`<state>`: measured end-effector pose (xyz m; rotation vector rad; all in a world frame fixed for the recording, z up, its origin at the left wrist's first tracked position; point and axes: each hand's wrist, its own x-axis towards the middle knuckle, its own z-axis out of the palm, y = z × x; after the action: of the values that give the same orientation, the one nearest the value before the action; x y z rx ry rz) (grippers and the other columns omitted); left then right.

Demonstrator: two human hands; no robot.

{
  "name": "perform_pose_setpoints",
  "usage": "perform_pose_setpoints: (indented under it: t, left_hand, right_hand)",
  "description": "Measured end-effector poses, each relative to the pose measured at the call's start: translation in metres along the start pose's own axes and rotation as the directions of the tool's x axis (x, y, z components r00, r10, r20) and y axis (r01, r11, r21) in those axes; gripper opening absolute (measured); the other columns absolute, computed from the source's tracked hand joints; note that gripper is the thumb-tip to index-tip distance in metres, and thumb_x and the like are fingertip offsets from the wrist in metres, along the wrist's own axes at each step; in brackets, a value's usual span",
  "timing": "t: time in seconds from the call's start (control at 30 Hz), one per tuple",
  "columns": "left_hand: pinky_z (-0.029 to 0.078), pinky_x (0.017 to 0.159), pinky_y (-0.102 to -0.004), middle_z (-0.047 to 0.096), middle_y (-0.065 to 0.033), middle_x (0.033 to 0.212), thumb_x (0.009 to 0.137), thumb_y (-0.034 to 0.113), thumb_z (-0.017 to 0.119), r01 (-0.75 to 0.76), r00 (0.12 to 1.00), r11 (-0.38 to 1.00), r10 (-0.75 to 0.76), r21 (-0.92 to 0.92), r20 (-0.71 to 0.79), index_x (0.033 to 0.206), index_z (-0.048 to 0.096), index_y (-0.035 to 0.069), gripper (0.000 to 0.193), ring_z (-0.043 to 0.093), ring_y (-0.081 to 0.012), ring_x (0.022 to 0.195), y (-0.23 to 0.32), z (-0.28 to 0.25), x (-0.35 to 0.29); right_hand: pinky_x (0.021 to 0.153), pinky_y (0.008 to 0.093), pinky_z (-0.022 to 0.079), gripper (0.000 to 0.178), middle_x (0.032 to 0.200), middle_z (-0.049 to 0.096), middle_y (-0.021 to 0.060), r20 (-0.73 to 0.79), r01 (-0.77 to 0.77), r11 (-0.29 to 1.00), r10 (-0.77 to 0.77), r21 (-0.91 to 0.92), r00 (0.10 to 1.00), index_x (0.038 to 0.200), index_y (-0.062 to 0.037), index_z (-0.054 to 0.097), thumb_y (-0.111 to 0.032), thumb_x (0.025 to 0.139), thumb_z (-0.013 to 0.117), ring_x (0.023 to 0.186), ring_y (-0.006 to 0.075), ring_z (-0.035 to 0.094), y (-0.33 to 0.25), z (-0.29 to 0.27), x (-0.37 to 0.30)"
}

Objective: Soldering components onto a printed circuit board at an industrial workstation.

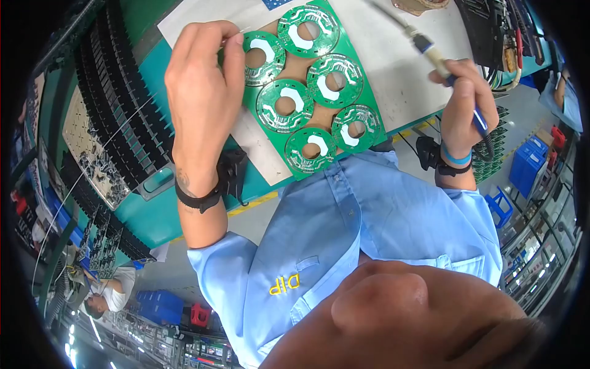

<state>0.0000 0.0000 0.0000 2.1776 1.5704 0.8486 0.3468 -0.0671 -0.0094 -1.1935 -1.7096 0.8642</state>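
A green circuit board panel [366, 93] lies on a white sheet in front of me, with several round boards [264, 106] in it. Each round board has a hole in the middle and a white patch beside the hole. At the panel's far left corner my left hand [204, 86] is closed, thumb and forefinger gripping its edge. My right hand [467, 101] is wrapped around the handle of a soldering iron [435, 56]. The iron is raised over the sheet, right of the panel; its tip end is blurred and points to the far left.
Black slotted racks [123, 92] run along the left, beside a tray of small parts [92, 150]. The white sheet [418, 92] covers part of the green tabletop [163, 212]. Further boards [491, 147] stand past my right wrist. A person [114, 292] sits at lower left.
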Motion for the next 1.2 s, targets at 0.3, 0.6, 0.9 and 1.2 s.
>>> perform_pose_setpoints:
  t: [0.3,0.6,0.9,1.2]
  left_hand:
    - [0.054,0.068,-0.0414,0.067,-0.0151,0.093,0.095,0.006,0.069,-0.04,0.997,0.995,0.045,0.087,-0.056,0.099,0.067,0.0,0.007,0.067,-0.0334,0.078,-0.008,-0.005,-0.004]
    - [0.05,0.081,-0.0457,0.068,-0.0139,0.1,0.097,0.013,0.068,-0.047,0.996,0.964,0.065,0.261,-0.062,0.107,0.07,0.003,0.014,0.065,-0.0349,0.09,-0.033,-0.006,-0.007]
    - [0.038,0.096,-0.0468,0.067,-0.0081,0.119,0.099,0.022,0.068,-0.085,0.996,0.932,0.076,0.352,0.038,0.119,0.072,0.009,0.024,0.057,-0.0304,0.116,-0.009,0.0,-0.01]
    - [0.038,0.094,-0.0459,0.067,-0.0089,0.117,0.099,0.025,0.069,-0.071,0.995,0.962,0.05,0.263,0.085,0.119,0.071,0.009,0.026,0.058,-0.0312,0.114,-0.019,0.009,-0.012]
  right_hand:
    - [0.097,0.0341,0.052,0.03,0.117,0.07,0.0175,-0.392,-0.064,0.971,-0.033,-0.232,0.919,0.13,0.0068,0.066,-0.005,0.105,0.055,0.111,0.0246,0.069,0.011,0.017,0.01]
    - [0.104,0.042,0.052,0.034,0.124,0.067,0.0192,-0.242,0.197,0.98,-0.194,-0.013,0.951,0.136,0.0059,0.062,-0.007,0.105,0.055,0.113,0.0299,0.07,0.013,0.02,0.002]
    - [0.099,0.0386,0.053,0.037,0.121,0.071,0.0122,-0.321,0.363,0.612,-0.183,0.703,0.929,0.142,0.0024,0.058,-0.014,0.108,0.057,0.106,0.0221,0.068,0.082,-0.007,0.027]
    - [0.092,0.0373,0.054,0.055,0.127,0.071,0.0124,-0.146,0.088,0.161,0.401,0.983,0.904,0.137,-0.0007,0.06,-0.047,0.111,0.046,0.107,0.0235,0.066,0.014,0.039,0.044]
